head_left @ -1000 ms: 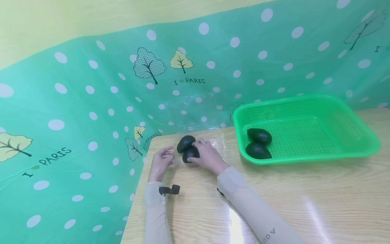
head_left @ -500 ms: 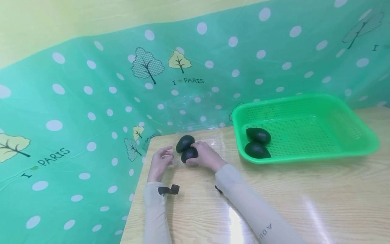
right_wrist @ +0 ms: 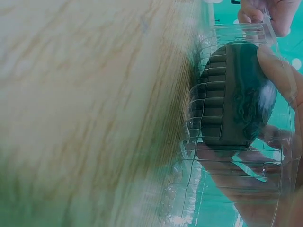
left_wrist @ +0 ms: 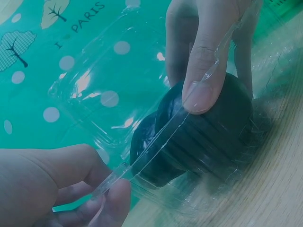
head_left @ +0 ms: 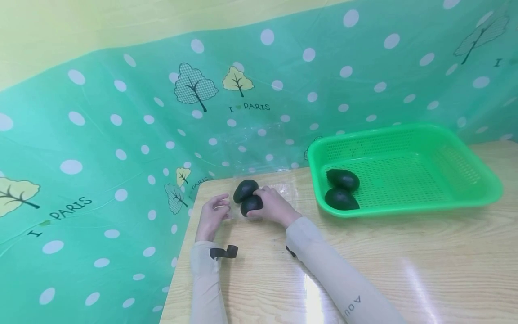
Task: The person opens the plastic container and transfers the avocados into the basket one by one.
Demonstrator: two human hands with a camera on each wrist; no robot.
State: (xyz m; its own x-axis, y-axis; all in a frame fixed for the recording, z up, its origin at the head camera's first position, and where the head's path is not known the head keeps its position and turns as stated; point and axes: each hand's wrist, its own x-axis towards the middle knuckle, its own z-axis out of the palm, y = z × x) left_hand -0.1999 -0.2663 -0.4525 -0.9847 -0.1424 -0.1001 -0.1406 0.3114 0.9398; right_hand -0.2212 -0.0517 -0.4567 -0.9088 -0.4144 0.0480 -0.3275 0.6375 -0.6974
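Note:
Two dark avocados sit side by side in a clear plastic clamshell box (head_left: 287, 186), its lid (left_wrist: 109, 118) raised against the cloth behind. My right hand (head_left: 277, 206) reaches in from the right and grips the nearer avocado (head_left: 251, 207), thumb on one side and fingers on the other. The farther avocado (head_left: 244, 191) rests against it. My left hand (head_left: 211, 218) is at the box's left side, and in the left wrist view its thumb and finger pinch the clear rim. Seen from the right wrist, the held avocado (right_wrist: 241, 94) lies behind the ribbed plastic wall.
To the right stands a green plastic basket (head_left: 404, 210) with two more dark avocados (head_left: 343, 179) at its left end. A green polka-dot cloth (head_left: 133, 112) hangs right behind the wooden table (head_left: 259, 279), whose left edge runs close to my left arm.
My right thumb and fingers have shifted slightly on the nearer avocado, so more of it shows. The left hand stays at the box rim.

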